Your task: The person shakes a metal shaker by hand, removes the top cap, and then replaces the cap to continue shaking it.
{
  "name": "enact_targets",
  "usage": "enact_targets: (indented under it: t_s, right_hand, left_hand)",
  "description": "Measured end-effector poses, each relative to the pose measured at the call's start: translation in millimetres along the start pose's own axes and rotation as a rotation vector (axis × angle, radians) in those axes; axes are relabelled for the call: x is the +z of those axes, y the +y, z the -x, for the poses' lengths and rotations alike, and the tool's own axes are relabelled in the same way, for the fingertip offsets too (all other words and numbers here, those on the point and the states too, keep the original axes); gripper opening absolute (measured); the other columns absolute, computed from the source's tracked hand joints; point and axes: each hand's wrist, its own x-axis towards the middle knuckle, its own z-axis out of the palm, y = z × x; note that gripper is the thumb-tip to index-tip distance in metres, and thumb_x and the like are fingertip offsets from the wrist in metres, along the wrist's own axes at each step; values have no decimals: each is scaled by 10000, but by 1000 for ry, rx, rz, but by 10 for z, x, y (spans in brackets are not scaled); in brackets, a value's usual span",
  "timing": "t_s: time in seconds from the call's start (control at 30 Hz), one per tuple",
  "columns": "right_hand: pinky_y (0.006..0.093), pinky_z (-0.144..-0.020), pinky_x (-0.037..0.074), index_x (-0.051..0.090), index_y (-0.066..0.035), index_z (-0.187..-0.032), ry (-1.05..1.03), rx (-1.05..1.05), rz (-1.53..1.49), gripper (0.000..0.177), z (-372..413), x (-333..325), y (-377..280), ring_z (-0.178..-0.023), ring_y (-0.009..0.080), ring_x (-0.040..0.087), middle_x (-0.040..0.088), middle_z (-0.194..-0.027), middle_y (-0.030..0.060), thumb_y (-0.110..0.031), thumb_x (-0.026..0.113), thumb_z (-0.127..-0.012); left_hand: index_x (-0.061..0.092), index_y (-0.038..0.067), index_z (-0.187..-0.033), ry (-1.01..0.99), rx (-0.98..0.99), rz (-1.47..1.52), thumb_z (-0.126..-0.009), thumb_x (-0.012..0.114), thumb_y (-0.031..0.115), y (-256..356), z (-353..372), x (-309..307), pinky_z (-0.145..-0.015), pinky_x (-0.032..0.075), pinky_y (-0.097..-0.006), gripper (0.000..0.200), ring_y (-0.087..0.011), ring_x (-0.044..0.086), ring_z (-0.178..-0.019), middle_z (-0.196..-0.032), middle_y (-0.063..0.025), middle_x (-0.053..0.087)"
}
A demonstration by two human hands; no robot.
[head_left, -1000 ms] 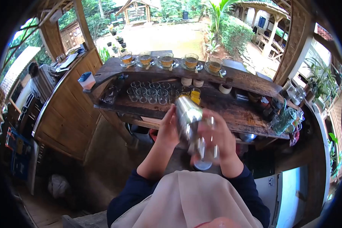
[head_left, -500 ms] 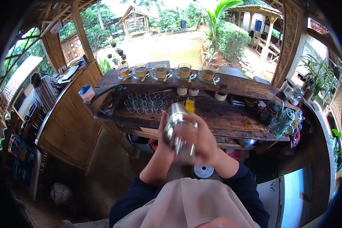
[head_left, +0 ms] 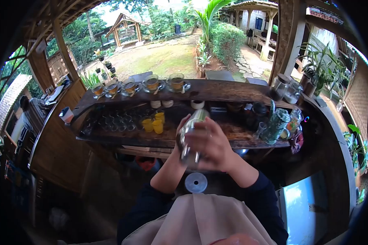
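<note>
A shiny metal cocktail shaker is tilted in front of my chest, blurred by motion. My left hand is closed around its left side, partly hidden behind it. Over the right side wraps my right hand, its fingers smeared. Behind the shaker, on the dark wooden counter, stand three glasses of yellow drink. Rows of upturned clear glasses lie to their left.
Cups of tea on saucers line the raised ledge. At right stand a green patterned pitcher and lidded jars. A round stool is below my hands. A person is at the far left.
My view has turned to the right, so the counter and its glasses sit further left. The shaker stays between both hands, at a slightly different tilt.
</note>
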Motion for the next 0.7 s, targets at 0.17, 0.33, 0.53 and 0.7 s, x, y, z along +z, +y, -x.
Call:
enact_targets:
  t_s: [0.17,0.33,0.53,0.7]
  right_hand:
    - [569,-1010,294,621,-198,-1027,143,-716,218,224,426,-868,-263,-1083,166,553,587,-1129,-62,-184,543,-818]
    - [416,-917,430,612,-29,-1045,318,242,-68,408,1200,-1004,597,-1057,298,564,602,-1091,141,-209,720,-695]
    - [457,-958,366,639,-124,-1031,111,-64,217,334,968,-1786,135,-1069,252,562,618,-1080,68,-269,691,-734]
    - [504,-966,328,618,-230,-1019,374,-513,153,295,1215,-1815,105,-1096,237,529,582,-1107,-27,-304,673,-740]
  left_hand:
    - [260,179,-1379,-762,230,-561,-793,677,362,-827,-698,207,-848,484,-519,743,-405,454,-1160,-1382,-226,290]
    - [559,126,-1108,318,390,-324,-897,401,443,-1018,-1331,-860,-721,540,-397,412,-211,635,-867,-910,-66,626]
    - [427,38,-1256,-616,-502,328,-898,441,472,-1838,-1607,370,-856,502,-419,563,-319,566,-1033,-1161,-181,515]
    - [381,34,-1298,-331,296,-677,-817,526,574,-1805,-1539,214,-766,519,-456,738,-356,582,-961,-1185,-228,495]
